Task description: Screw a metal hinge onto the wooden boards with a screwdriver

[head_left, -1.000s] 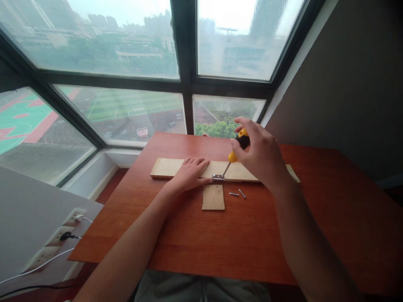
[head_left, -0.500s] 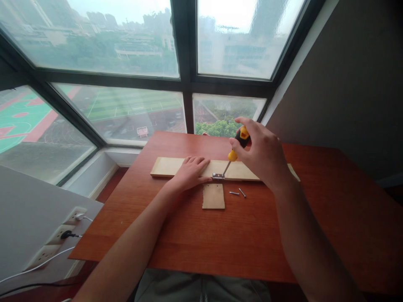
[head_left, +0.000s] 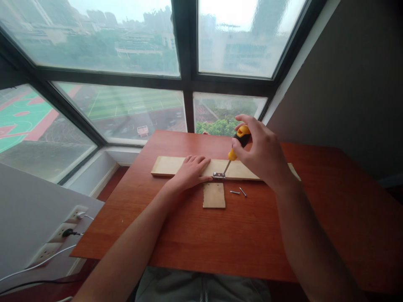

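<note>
A long pale wooden board (head_left: 168, 166) lies crosswise on the table. My left hand (head_left: 192, 170) rests flat on it, fingers stretched out, the thumb by a small metal hinge (head_left: 218, 175) at the board's near edge. In my right hand (head_left: 260, 147) is a yellow and black screwdriver (head_left: 242, 136), tilted, its shaft running down to the right end of the hinge. The thumb and fingers close round its handle. Just below the hinge lies a small thin wooden piece (head_left: 214, 196) with two holes. Two screws, one a slanted screw (head_left: 242, 192), lie to its right.
The reddish-brown table (head_left: 189, 235) stands against large windows with a dark frame (head_left: 188, 79). A grey wall (head_left: 340, 84) rises on the right. At the lower left, cords run from wall sockets (head_left: 59, 237).
My right hand has shifted slightly on the screwdriver handle, which appears turned a little. My left hand stays on the board, and the hinge and screws lie as before.
</note>
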Demonstrator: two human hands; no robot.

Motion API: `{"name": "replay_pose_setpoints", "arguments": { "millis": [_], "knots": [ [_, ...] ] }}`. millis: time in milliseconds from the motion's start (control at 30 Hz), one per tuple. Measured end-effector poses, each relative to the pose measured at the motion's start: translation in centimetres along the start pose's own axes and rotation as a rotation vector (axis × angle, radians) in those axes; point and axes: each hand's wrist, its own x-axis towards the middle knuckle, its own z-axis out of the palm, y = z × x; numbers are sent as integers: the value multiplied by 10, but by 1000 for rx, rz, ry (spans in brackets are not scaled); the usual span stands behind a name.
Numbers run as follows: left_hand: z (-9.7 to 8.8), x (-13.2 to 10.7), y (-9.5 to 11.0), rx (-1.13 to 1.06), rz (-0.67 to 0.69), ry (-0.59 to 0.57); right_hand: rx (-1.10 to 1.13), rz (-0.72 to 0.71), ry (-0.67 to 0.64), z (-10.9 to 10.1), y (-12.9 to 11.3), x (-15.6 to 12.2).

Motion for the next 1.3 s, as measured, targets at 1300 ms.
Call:
{"name": "replay_pose_setpoints", "arguments": {
  "millis": [1300],
  "knots": [
    [-4,0,3,-22,-11,-14,-33,-45,20,-3,-1,2]
  ]
}}
